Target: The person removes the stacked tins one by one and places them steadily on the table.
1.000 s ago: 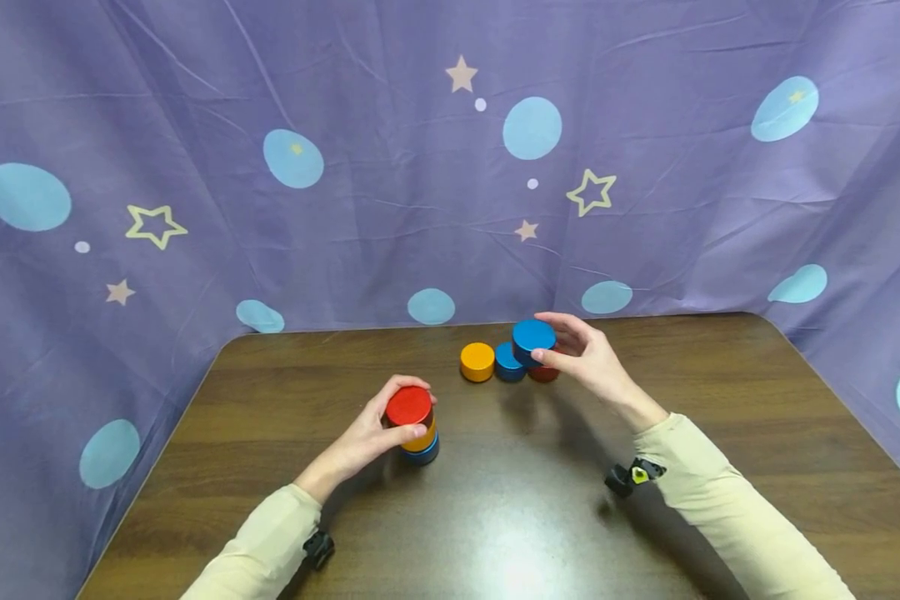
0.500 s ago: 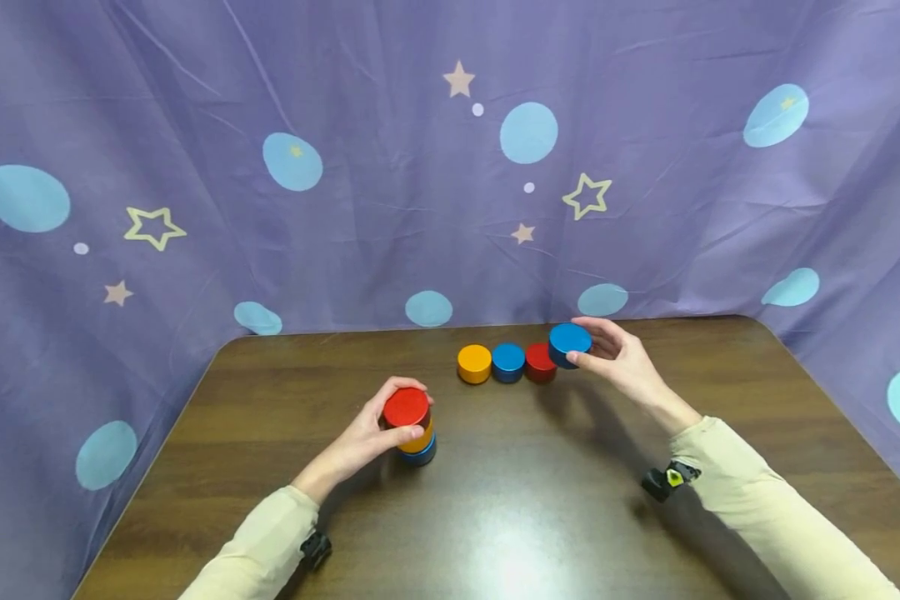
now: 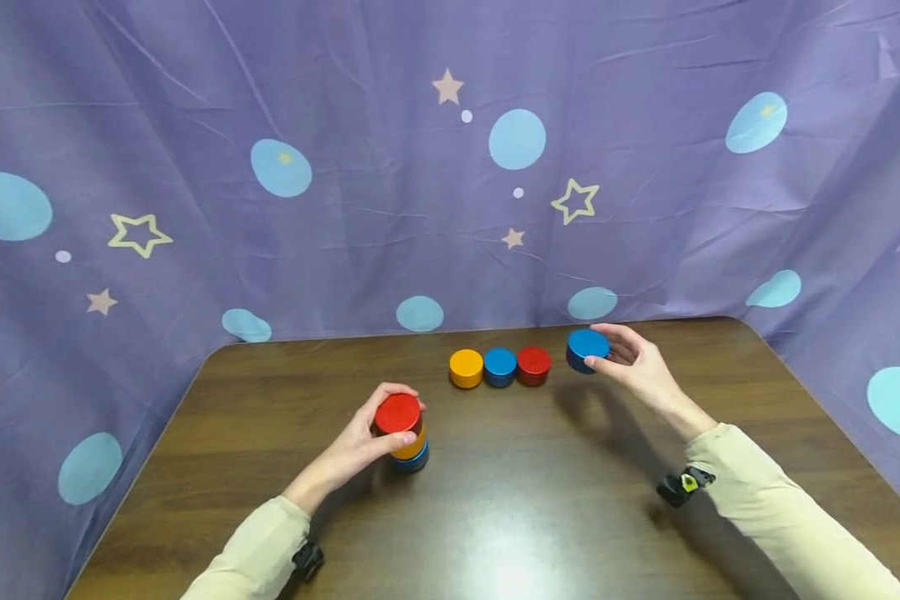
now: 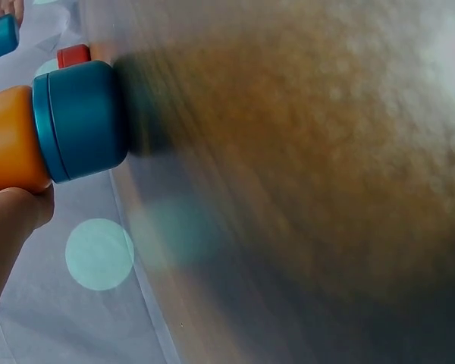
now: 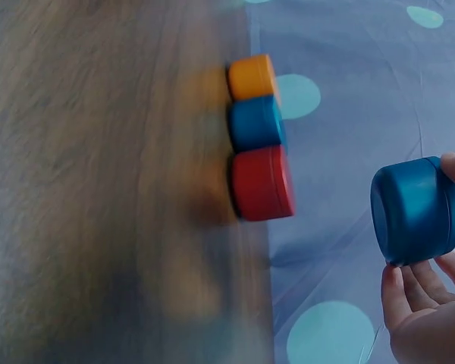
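My left hand [image 3: 360, 437] grips a stack of round lidded tins, thumb on the near side and fingers behind. On top is a red tin [image 3: 399, 412], below it an orange tin [image 4: 14, 140], and at the bottom a blue tin [image 4: 83, 121] close over the table. My right hand [image 3: 641, 371] pinches another blue tin [image 5: 417, 211] between thumb and fingers, raised above the table, lid up. Just left of it, a row at the back holds an orange tin [image 3: 466, 369], a blue tin [image 3: 499, 367] and a red tin [image 3: 533, 367], side by side.
A brown wooden table [image 3: 495, 483] lies under both hands, its far edge just behind the row. Behind it hangs a purple curtain [image 3: 375, 167] with stars and dots. A small black device [image 3: 686, 486] is strapped at the right wrist, another [image 3: 307, 560] at the left.
My right hand has carried its blue tin rightward, from over the row to beyond the red tin, uncovering the row. The left hand keeps its grip on the stack.
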A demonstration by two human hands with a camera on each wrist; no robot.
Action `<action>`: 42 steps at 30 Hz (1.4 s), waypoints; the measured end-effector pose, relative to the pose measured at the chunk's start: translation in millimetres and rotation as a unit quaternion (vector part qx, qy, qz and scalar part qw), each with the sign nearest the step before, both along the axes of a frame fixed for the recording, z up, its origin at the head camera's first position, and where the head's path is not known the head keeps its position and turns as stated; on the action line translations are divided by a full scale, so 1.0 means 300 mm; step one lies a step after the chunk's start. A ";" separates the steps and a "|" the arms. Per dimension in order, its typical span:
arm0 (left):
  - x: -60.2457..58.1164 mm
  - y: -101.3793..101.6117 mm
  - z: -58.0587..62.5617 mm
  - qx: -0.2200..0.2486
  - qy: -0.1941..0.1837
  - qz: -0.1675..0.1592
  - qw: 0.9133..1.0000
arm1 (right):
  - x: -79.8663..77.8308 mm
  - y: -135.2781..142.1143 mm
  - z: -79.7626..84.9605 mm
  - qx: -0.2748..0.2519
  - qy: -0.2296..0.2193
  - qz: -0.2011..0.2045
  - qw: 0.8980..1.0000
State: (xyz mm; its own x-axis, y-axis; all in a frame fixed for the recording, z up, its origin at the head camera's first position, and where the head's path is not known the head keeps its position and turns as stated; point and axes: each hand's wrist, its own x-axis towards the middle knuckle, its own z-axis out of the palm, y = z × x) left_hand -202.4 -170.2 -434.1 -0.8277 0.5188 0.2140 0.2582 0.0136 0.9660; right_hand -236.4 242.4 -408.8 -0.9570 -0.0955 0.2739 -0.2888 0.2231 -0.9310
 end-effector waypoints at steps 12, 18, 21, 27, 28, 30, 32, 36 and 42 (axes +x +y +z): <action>0.003 -0.001 0.003 -0.001 -0.006 0.001 1.000 | -0.012 0.007 -0.046 0.020 -0.023 0.001 1.000; 0.003 0.003 0.007 0.005 -0.004 -0.004 1.000 | -0.033 0.011 -0.081 0.040 -0.032 -0.012 0.999; 0.005 0.003 0.010 0.007 -0.007 -0.004 1.000 | -0.042 0.011 -0.100 0.048 -0.036 -0.015 0.998; 0.007 -0.002 0.005 0.007 -0.003 -0.002 1.000 | -0.060 0.002 -0.128 0.049 -0.051 -0.016 0.997; 0.006 -0.001 0.003 0.008 -0.004 -0.003 1.000 | -0.062 0.002 -0.132 0.052 -0.056 -0.018 0.997; 0.007 -0.001 0.003 0.007 -0.004 -0.001 1.000 | -0.071 0.002 -0.140 0.061 -0.063 -0.022 0.996; 0.007 -0.001 0.004 0.008 -0.004 -0.002 1.000 | -0.080 0.002 -0.147 0.068 -0.069 -0.027 0.995; 0.008 0.000 0.003 0.012 -0.003 -0.004 1.000 | -0.097 0.001 -0.161 0.075 -0.076 -0.031 0.994; 0.006 0.001 0.007 0.012 0.002 -0.004 1.000 | -0.109 -0.017 -0.168 0.073 -0.075 -0.029 0.994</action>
